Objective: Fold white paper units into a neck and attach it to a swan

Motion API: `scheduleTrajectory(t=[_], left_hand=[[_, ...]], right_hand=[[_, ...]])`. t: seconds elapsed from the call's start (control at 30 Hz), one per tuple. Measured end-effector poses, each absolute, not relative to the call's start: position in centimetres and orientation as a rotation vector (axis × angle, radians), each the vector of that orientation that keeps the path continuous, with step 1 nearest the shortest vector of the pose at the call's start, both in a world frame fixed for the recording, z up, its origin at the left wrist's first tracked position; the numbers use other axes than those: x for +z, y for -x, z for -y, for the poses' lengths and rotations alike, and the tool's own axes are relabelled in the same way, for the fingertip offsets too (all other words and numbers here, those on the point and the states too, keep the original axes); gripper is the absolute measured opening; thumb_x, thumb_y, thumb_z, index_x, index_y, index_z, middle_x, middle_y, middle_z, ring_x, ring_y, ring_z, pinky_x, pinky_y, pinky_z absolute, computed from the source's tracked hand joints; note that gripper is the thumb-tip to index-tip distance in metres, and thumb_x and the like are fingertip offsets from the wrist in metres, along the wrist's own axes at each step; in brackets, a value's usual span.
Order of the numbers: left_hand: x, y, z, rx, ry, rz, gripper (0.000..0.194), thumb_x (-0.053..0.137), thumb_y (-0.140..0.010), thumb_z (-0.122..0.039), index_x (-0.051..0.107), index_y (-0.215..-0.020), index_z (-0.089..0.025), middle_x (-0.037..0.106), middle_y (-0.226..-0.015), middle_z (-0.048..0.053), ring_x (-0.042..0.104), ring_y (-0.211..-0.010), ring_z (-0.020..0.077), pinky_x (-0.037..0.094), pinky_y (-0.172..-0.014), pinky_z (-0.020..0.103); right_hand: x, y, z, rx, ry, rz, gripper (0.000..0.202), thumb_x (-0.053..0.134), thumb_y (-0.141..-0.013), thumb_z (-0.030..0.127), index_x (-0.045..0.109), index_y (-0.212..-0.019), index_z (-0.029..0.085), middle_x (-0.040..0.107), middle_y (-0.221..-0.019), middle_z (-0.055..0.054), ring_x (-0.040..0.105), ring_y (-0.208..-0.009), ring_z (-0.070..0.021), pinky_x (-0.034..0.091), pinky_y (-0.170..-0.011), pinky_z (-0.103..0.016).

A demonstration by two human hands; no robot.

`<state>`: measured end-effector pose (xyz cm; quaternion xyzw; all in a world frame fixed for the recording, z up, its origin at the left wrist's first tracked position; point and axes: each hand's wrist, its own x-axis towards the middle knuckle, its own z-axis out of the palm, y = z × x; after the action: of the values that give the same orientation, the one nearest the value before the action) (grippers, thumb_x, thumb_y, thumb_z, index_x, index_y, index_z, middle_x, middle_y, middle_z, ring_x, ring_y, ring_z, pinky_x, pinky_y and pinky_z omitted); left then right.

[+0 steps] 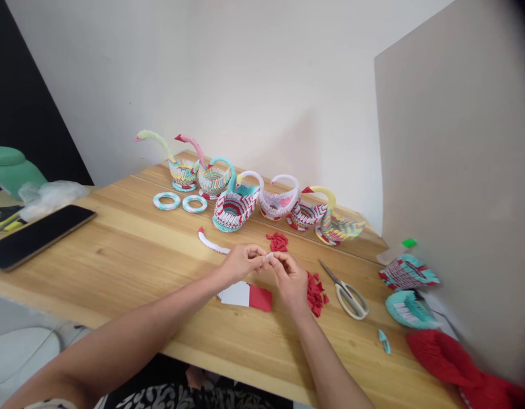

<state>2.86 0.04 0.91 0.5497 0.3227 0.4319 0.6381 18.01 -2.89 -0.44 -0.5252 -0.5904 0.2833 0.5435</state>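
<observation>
My left hand and my right hand meet over the middle of the table, fingers closed on a small white paper piece between their fingertips. Left of them lies a curved white neck with a red tip, partly behind my left hand. Just beyond the hands is a small pile of red folded pieces; a larger red pile lies beside my right hand. White paper slips and red paper slips lie below, between my forearms.
Several folded-paper swans stand in a row at the back. Two paper rings lie near them. Scissors rest at the right, near teal paper parts and red cloth. A phone lies left.
</observation>
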Motion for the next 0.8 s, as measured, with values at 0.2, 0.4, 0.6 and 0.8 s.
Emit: scheduleTrajectory(t=[0.2, 0.4, 0.6, 0.8], left_hand=[[0.82, -2.73, -0.28, 0.984, -1.209, -0.728, 0.021, 0.07, -0.07, -0.033, 0.063, -0.07, -0.013, 0.063, -0.061, 0.001, 0.053, -0.054, 0.009, 0.045, -0.058, 0.022], [0.69, -2.35, -0.44, 0.937, -1.146, -0.638, 0.03, 0.066, -0.075, -0.042, 0.067, -0.072, -0.012, 0.069, -0.071, 0.005, 0.058, -0.061, 0.0111, 0.047, -0.064, 0.025], [0.76, -2.54, -0.38, 1.002, -1.321, -0.749, 0.025, 0.071, -0.072, -0.029, 0.071, -0.09, -0.012, 0.072, -0.08, 0.005, 0.062, -0.069, 0.0136, 0.047, -0.07, 0.025], [1.35, -2.39, 0.09, 1.061, -1.603, -0.874, 0.019, 0.061, -0.082, -0.026, 0.073, -0.092, -0.016, 0.075, -0.09, 0.004, 0.067, -0.082, 0.0172, 0.045, -0.071, 0.022]], right_hand=[[-0.9, -18.3, 2.79, 0.681, 1.199, 1.431, 0.013, 0.062, -0.082, 0.033, 0.067, -0.088, 0.022, 0.068, -0.085, -0.003, 0.062, -0.08, -0.0179, 0.047, -0.076, -0.03], [-0.84, -18.79, 2.61, 0.462, 1.124, 1.589, 0.012, 0.06, -0.084, 0.023, 0.071, -0.085, 0.025, 0.067, -0.084, -0.003, 0.061, -0.082, -0.0183, 0.046, -0.079, -0.032], [-0.67, -18.64, 2.78, 0.443, 1.133, 1.589, 0.014, 0.059, -0.084, 0.025, 0.072, -0.09, 0.024, 0.069, -0.089, -0.005, 0.063, -0.085, -0.0188, 0.048, -0.08, -0.033], [-0.31, -18.39, 2.98, 0.704, 1.227, 1.417, 0.026, 0.058, -0.084, 0.038, 0.069, -0.099, 0.02, 0.071, -0.095, -0.006, 0.065, -0.086, -0.0196, 0.05, -0.08, -0.033]])
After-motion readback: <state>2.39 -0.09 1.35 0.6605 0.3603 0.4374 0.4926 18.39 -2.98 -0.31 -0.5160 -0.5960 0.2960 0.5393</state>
